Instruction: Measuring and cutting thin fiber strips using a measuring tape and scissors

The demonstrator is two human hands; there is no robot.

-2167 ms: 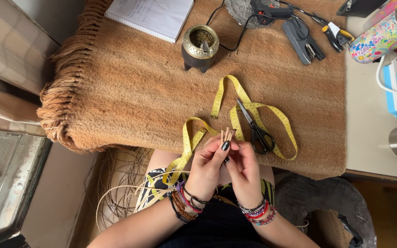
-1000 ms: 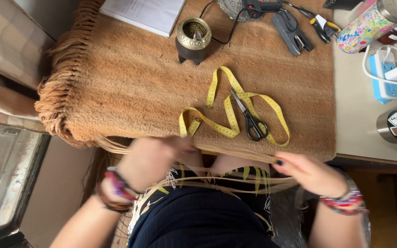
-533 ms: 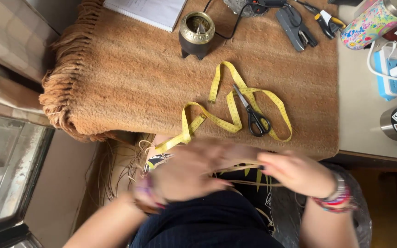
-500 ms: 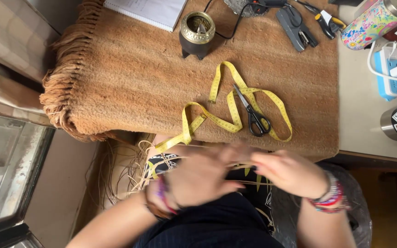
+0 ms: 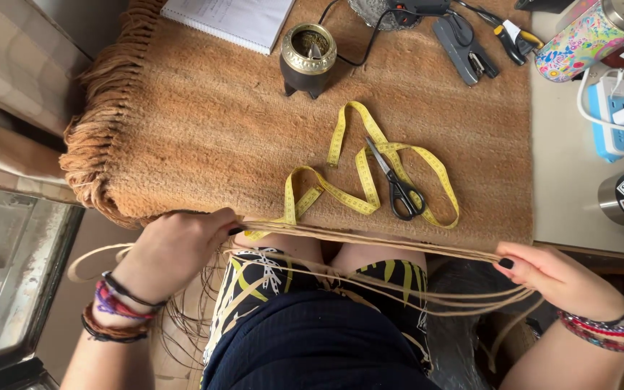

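While yellow tape measure [image 5: 370,180] is lying at 12 o'clock on bench [image 5: 204,137], left hand [image 5: 175,249] and right hand [image 5: 554,274] are pinching reed strands [image 5: 370,242], stretching them taut between.

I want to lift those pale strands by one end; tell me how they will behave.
The strands would probably droop: they sag between the left hand and the right hand. They look thin, so likely light. Loose coils below hint they spring back and tangle.

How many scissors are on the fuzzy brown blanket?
1. The black-handled scissors lie on the yellow tape measure in the middle of the brown blanket. The tools at the top edge look like different kinds.
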